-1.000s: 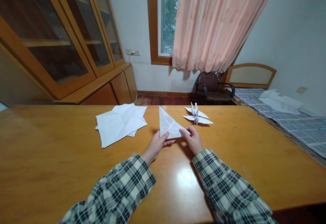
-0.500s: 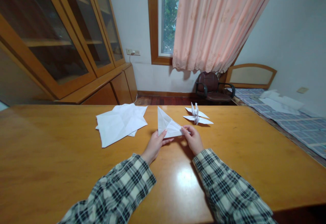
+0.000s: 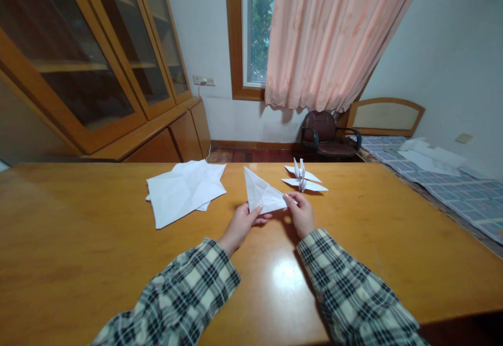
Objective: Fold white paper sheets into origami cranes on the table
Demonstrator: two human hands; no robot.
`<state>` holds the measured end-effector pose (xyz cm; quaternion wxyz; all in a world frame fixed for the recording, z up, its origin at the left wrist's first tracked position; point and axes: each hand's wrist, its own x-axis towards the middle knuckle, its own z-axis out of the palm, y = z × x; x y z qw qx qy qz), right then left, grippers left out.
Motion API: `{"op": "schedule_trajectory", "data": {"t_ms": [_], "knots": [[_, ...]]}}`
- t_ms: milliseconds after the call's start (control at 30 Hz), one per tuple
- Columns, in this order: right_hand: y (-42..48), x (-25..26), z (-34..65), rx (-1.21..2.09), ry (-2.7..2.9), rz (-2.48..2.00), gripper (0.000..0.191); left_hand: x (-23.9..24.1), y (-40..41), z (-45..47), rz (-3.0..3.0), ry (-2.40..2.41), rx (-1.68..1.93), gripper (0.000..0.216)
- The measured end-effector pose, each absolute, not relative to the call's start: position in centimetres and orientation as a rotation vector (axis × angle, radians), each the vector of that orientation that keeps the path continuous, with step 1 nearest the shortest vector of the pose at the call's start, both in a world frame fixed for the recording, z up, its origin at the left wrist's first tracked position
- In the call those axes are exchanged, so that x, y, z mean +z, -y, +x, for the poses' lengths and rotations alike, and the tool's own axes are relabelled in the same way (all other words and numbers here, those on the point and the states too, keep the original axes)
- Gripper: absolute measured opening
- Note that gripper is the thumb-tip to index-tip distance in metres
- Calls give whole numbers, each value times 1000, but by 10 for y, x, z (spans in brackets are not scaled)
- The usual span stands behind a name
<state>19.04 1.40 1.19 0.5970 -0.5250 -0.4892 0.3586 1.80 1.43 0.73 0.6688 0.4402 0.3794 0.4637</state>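
Observation:
A white sheet of paper folded into a triangle (image 3: 261,193) is held between my two hands over the table, with crease lines across its face. My left hand (image 3: 242,224) pinches its lower left corner, thumb on top and fingers underneath. At the right corner, my right hand (image 3: 301,213) grips the paper between thumb and fingers. Just beyond my right hand stand two folded paper cranes (image 3: 303,181), close together with wings spread. To the left of my hands lies a loose pile of creased white paper sheets (image 3: 184,191).
The wooden table (image 3: 98,272) spans the foreground. Past its far edge are a brown armchair (image 3: 324,133) and a pink curtain (image 3: 334,36). A glass-fronted cabinet (image 3: 133,94) stands at left. On the right, a bed (image 3: 440,183) with a checked cover runs alongside the table.
The folded paper has turned slightly, its right end rising a little with my right hand. Both hands keep their hold. The cranes and the paper pile lie as before.

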Motion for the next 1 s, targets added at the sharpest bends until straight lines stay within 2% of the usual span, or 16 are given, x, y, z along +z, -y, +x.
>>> {"op": "schedule_trajectory", "data": {"t_ms": [233, 333, 533, 867, 1000], "knots": [[-18, 11, 191, 883, 919, -1176, 44, 5, -13, 17, 1133, -864, 951, 37], [-19, 8, 188, 962, 891, -1132, 39, 7, -12, 17, 1116, -881, 961, 38], [-12, 5, 179, 1106, 1230, -1181, 38, 7, -13, 17, 1135, -872, 964, 39], [4, 13, 174, 978, 1460, -1365, 31, 1, -10, 18, 1283, -826, 926, 36], [5, 14, 175, 939, 1494, -1390, 37, 1, -12, 17, 1351, -857, 914, 37]]}}
